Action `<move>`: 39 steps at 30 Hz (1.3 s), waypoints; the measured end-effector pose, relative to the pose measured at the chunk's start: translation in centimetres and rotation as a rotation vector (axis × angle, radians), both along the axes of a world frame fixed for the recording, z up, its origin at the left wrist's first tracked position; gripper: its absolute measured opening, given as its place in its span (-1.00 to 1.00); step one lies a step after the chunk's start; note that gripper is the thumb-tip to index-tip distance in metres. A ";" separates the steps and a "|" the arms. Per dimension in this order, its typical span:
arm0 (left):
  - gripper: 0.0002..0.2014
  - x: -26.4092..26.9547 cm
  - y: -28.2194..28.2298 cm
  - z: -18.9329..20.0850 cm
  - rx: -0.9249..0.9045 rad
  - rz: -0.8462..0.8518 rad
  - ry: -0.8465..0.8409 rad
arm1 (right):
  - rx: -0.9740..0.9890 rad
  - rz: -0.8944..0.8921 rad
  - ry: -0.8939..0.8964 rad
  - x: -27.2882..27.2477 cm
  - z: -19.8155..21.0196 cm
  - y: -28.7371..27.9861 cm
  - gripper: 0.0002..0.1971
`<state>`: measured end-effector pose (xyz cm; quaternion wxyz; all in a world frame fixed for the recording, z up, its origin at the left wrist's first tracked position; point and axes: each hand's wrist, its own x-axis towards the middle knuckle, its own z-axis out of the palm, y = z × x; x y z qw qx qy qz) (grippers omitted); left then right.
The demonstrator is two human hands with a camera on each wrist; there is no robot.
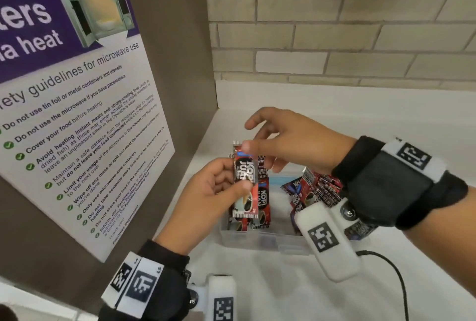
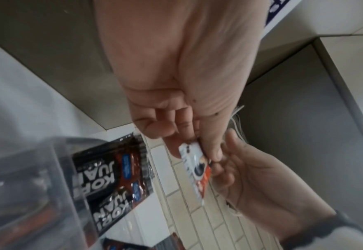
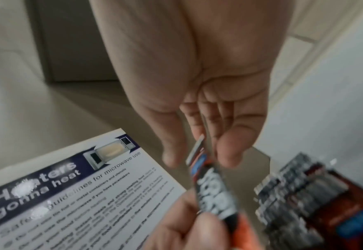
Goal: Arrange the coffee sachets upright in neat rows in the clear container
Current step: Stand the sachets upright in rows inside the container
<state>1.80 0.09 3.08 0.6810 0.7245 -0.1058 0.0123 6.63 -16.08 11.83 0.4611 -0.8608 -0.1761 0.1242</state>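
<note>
While the left hand point(image 1: 206, 191) gripped a sachet point(image 1: 244, 181) upright above the container point(image 1: 257, 240), the right hand point(image 1: 291, 140) pinched its top, probably to straighten it.

The head camera looks down from above at the counter point(image 1: 257, 282); both wrist cameras sit close (blurred, perhaps from motion), sharing the held sachet point(image 1: 244, 181).

The coffee sachets point(image 1: 261, 199) are glossy printed foil. The clear container point(image 1: 260, 239) is smooth, slightly frosted plastic. The bench point(image 1: 283, 289) is smooth matt white. The wall point(image 1: 334, 24) is matt beige brick tile. The microwave poster point(image 1: 77, 104) is smooth paper.
</note>
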 end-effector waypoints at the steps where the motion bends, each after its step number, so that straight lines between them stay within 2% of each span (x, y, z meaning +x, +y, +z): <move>1: -0.66 0.0 -0.2 -0.2 0.033 -0.013 0.000 | -0.022 0.053 0.023 -0.1 -0.1 0.1 -0.71; 3: -0.65 -0.1 -0.2 -0.5 0.088 -0.007 -0.016 | -0.094 0.095 -0.010 -0.1 -0.4 -0.1 -0.83; 5: -0.68 -0.1 0.3 -0.6 0.101 0.066 -0.043 | -0.139 0.060 -0.058 0.3 -0.7 -0.7 -0.89; 8: -0.85 0.1 1.7 -0.6 -0.008 0.222 -0.040 | -0.283 0.037 -0.091 0.7 -1.1 -1.5 -0.88; 10: -0.88 0.3 2.6 -0.6 -0.080 0.278 -0.038 | -0.404 0.057 -0.080 0.6 -1.9 -1.4 -0.84; 13: -0.89 0.4 3.2 -0.6 -0.100 0.301 -0.053 | -0.537 0.108 -0.059 0.3 -3.7 -0.5 -0.83; 15: -0.94 0.3 3.2 -0.7 -0.120 0.285 -0.053 | -0.622 0.134 -0.095 0.3 -4.9 0.3 -0.85; 17: -0.90 0.2 3.2 -0.9 -0.123 0.275 -0.044 | -0.687 0.143 -0.154 0.4 -5.7 0.8 -0.89; 20: -0.94 0.1 3.2 -1.0 -0.106 0.276 -0.037 | -0.693 0.100 -0.222 0.7 -6.2 1.2 -0.85; 23: -0.85 0.1 3.3 -1.1 -0.095 0.298 -0.032 | -0.692 0.048 -0.289 0.9 -6.5 1.4 -0.76; 25: -0.89 0.1 3.3 -1.0 -0.098 0.288 -0.032 | -0.700 0.049 -0.321 0.9 -6.7 1.4 -0.70; 27: -0.93 0.0 3.2 -0.8 -0.096 0.275 -0.031 | -0.697 0.066 -0.317 0.9 -6.9 1.3 -0.69; 31: -0.80 -0.1 3.0 -0.9 -0.075 0.269 -0.015 | -0.671 0.072 -0.272 0.7 -6.5 1.0 -0.61; 36: -0.80 -0.3 2.7 -0.7 -0.057 0.252 -0.002 | -0.611 0.032 -0.262 0.5 -5.2 0.1 -0.70; 39: -0.79 -0.3 2.3 -0.6 -0.053 0.242 0.001 | -0.490 -0.032 -0.260 0.5 -3.7 -1.0 -0.81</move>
